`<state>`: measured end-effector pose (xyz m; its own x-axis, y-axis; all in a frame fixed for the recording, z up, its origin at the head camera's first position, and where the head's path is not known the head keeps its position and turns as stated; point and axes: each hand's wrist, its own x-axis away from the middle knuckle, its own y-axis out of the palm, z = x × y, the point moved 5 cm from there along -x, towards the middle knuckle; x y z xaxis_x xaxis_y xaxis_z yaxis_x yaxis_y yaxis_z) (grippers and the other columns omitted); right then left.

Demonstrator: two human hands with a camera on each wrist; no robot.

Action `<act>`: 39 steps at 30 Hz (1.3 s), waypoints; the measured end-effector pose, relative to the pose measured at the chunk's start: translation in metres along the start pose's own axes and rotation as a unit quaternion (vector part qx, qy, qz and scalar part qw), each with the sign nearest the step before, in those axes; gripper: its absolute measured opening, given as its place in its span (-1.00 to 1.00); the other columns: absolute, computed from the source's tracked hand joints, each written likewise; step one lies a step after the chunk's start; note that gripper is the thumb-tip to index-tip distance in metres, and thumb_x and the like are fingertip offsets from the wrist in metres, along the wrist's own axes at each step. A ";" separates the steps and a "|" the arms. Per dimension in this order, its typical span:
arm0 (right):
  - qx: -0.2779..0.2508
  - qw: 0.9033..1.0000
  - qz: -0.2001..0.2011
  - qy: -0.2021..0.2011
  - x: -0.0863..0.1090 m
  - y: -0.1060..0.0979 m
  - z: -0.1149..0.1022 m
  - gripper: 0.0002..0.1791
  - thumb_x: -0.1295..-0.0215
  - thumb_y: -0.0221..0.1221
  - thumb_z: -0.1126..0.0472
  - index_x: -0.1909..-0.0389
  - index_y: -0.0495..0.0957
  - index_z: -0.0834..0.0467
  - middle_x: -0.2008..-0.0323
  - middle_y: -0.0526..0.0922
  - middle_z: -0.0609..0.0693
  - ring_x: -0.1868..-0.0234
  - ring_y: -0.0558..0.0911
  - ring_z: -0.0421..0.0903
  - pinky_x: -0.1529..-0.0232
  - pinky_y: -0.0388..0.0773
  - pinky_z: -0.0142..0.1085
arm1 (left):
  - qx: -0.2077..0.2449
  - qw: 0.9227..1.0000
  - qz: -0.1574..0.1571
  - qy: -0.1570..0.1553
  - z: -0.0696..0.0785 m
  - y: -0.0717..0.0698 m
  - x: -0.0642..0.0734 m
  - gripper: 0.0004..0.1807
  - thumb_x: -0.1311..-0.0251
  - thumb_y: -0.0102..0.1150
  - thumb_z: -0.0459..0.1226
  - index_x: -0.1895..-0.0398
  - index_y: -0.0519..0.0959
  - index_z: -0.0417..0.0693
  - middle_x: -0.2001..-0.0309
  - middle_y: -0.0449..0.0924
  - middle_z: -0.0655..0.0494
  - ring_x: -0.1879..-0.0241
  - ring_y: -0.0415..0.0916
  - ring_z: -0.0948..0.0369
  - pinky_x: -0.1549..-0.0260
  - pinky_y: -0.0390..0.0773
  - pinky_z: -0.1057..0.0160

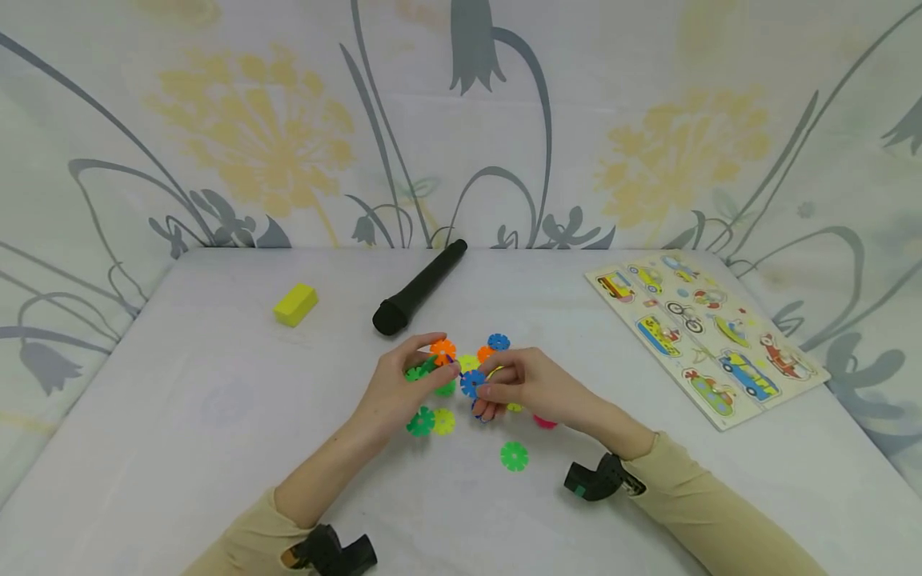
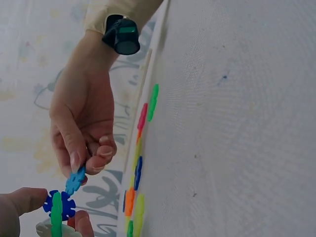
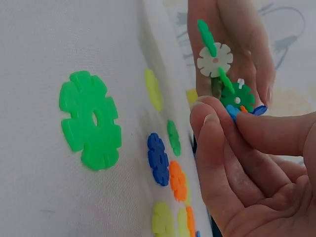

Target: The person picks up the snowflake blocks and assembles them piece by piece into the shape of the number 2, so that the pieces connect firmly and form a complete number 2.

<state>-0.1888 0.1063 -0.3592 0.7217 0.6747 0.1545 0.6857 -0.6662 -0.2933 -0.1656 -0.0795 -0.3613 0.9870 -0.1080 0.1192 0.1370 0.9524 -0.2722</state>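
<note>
Over the middle of the table, my left hand (image 1: 389, 392) holds a cluster of joined snowflake discs. In the right wrist view the cluster has a white disc (image 3: 215, 60), a dark green disc (image 3: 237, 95) and brighter green ones; the left wrist view also shows a dark blue disc (image 2: 59, 205). My right hand (image 1: 540, 384) pinches a light blue snowflake disc (image 2: 75, 181) between thumb and fingers. That disc is at the edge of the dark blue one; whether they are slotted together I cannot tell. Loose discs lie beneath, including a green disc (image 1: 515, 456) closer to me.
A black microphone (image 1: 421, 286) lies behind the hands. Towards the back left sits a yellow block (image 1: 296, 305). A picture puzzle board (image 1: 706, 336) with vehicles lies on the right. Patterned cloth (image 1: 432, 120) hangs behind the white table (image 1: 180, 448).
</note>
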 end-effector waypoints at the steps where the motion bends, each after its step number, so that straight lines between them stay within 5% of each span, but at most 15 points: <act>1: 0.001 1.000 -0.001 0.003 0.000 0.001 0.000 -0.76 -0.43 0.17 0.28 0.02 0.52 0.36 0.33 0.77 0.15 0.32 0.74 0.12 0.18 0.70 -0.17 | 0.001 1.000 0.000 0.000 0.000 0.000 0.000 -0.41 -0.25 0.31 -0.05 -0.35 0.46 0.13 -0.18 0.55 -0.04 -0.22 0.41 0.03 -0.16 0.40 -0.08; 18: 0.035 0.999 0.008 -0.005 0.000 0.007 -0.001 -0.84 -0.40 0.20 0.25 0.20 0.64 0.29 0.41 0.75 0.06 0.38 0.71 0.04 0.26 0.69 -0.24 | 0.030 0.999 -0.017 0.004 0.001 0.003 0.000 -0.45 -0.24 0.34 -0.10 -0.28 0.43 0.09 0.08 0.70 0.04 0.09 0.53 0.16 0.02 0.43 0.18; 32: 0.034 0.999 0.014 0.004 0.002 0.007 0.000 -0.78 -0.42 0.20 0.16 0.33 0.66 0.24 0.52 0.67 0.01 0.48 0.58 0.09 0.51 0.46 -0.39 | 0.028 0.999 -0.033 0.018 0.001 0.005 0.001 -0.47 -0.25 0.33 -0.09 -0.27 0.48 0.10 0.04 0.67 0.02 0.01 0.50 0.14 0.04 0.45 0.17; 39: 0.009 1.000 0.021 0.001 0.002 0.007 0.000 -0.80 -0.40 0.22 0.16 0.30 0.67 0.23 0.49 0.71 0.05 0.45 0.65 0.07 0.39 0.60 -0.30 | 0.033 0.999 -0.029 0.026 0.001 0.003 0.001 -0.51 -0.26 0.31 -0.09 -0.25 0.51 0.10 0.00 0.68 0.02 -0.07 0.51 0.11 -0.06 0.48 0.09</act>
<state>-0.1826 0.1034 -0.3610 0.7496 0.6463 0.1430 0.6534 -0.6878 -0.3163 -0.1639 -0.0763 -0.3610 0.9807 -0.1767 0.0832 0.1902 0.9608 -0.2015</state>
